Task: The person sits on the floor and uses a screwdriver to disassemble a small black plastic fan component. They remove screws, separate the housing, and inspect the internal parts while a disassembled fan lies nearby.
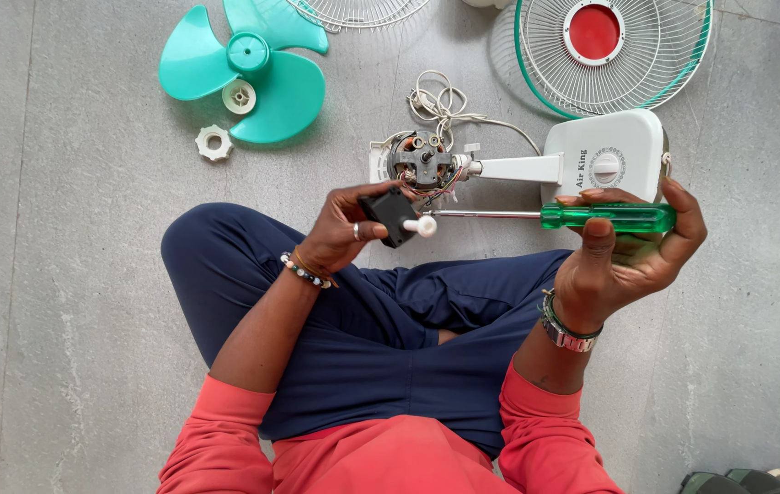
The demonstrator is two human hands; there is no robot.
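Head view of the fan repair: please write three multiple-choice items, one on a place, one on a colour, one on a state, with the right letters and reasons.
1. Where does the fan blade lie?
A. on the floor at upper left
B. on the person's lap
C. inside the grille

2. What colour is the handle of the screwdriver?
A. red
B. green
C. black

3. What does the left hand do?
A. lies flat on the floor
B. holds a small black part
C. grips the grille

Answers: 1 A, the blade rests on the grey floor; 2 B, the clear handle in the right hand is green; 3 B, its fingers close on the part.
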